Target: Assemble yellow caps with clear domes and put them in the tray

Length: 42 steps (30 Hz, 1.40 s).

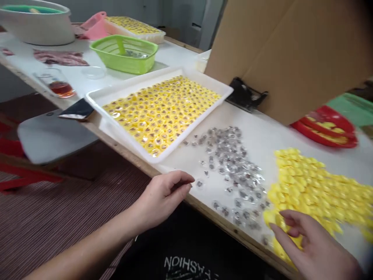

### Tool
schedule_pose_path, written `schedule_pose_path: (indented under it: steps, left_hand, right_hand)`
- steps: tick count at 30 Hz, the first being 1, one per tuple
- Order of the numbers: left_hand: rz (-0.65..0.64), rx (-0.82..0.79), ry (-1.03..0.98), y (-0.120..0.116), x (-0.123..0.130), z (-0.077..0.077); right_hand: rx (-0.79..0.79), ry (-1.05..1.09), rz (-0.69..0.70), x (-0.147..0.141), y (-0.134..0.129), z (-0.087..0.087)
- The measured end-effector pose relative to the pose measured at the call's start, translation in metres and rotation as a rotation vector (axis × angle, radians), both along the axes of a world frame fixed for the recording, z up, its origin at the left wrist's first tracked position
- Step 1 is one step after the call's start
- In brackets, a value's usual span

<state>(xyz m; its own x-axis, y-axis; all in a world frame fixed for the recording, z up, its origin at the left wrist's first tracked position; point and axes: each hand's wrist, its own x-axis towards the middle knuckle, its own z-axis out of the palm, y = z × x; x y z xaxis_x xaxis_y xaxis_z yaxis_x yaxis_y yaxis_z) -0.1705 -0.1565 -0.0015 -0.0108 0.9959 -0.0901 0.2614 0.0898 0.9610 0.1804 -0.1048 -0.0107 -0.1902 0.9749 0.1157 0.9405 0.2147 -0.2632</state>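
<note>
My left hand (pixel 167 196) is at the table's front edge, its thumb and index finger almost meeting in a pinch. Whatever may be between those fingertips is too small to make out. Just beyond them lies a single small clear disc with a dark centre (pixel 199 183). My right hand (pixel 310 243), slightly blurred, is at the near left side of a heap of yellow pieces (pixel 309 182). A yellow piece (pixel 269 217) shows at its thumb and index fingertips, and the other fingers are curled. Between the hands spreads a loose pile of clear discs (pixel 233 155).
A white tray (pixel 163 157) holds rows of yellow pieces with dark centres. Behind it stand a green basket (pixel 125 62), a glass of reddish liquid (pixel 61 89) and a white tub (pixel 49 29). Cardboard (pixel 285 54) leans at the right, near a red basket (pixel 326 136).
</note>
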Motion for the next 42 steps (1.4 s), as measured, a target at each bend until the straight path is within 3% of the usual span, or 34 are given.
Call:
schedule_pose_path:
  steps: [3,5,7,9,12,17,22,29,32,38,42]
  left_hand:
    - [-0.166,-0.14,-0.383,0.037,0.046,-0.004]
    - [-0.264,-0.262,-0.714,0.056,0.07,-0.008]
    - [-0.271,-0.332,-0.964,0.07,0.083,-0.012]
    - [-0.192,-0.324,-1.083,0.081,0.083,-0.016]
    - [-0.032,-0.278,-1.101,0.096,0.069,-0.021]
    - [0.1,-0.265,-1.046,0.112,0.051,-0.026]
    - [0.114,-0.314,-1.008,0.111,0.053,-0.028]
    - [0.046,-0.344,-1.04,0.107,0.052,-0.029]
    - [0.015,-0.368,-1.025,0.107,0.051,-0.03]
    - [-0.017,-0.379,-1.0,0.107,0.053,-0.03]
    - [-0.043,-0.39,-0.992,0.108,0.056,-0.029]
  right_hand:
    - [0.034,0.067,0.08,-0.053,0.002,0.035]
    - [0.04,0.171,0.186,-0.088,0.012,0.048]
    - [0.035,0.238,0.286,-0.111,0.026,0.052]
    - [-0.003,0.326,0.343,-0.119,0.043,0.047]
    - [-0.024,0.367,0.348,-0.111,0.067,0.031]
    - [-0.179,0.02,0.406,-0.098,0.086,0.003]
    - [-0.22,-0.106,0.44,-0.103,0.081,-0.003]
    - [-0.24,-0.076,0.455,-0.103,0.083,-0.002]
    - [-0.317,0.1,0.413,-0.1,0.083,-0.001]
    - [-0.724,1.036,0.155,-0.103,0.085,0.008]
    - [-0.813,1.331,0.122,-0.118,0.091,0.013]
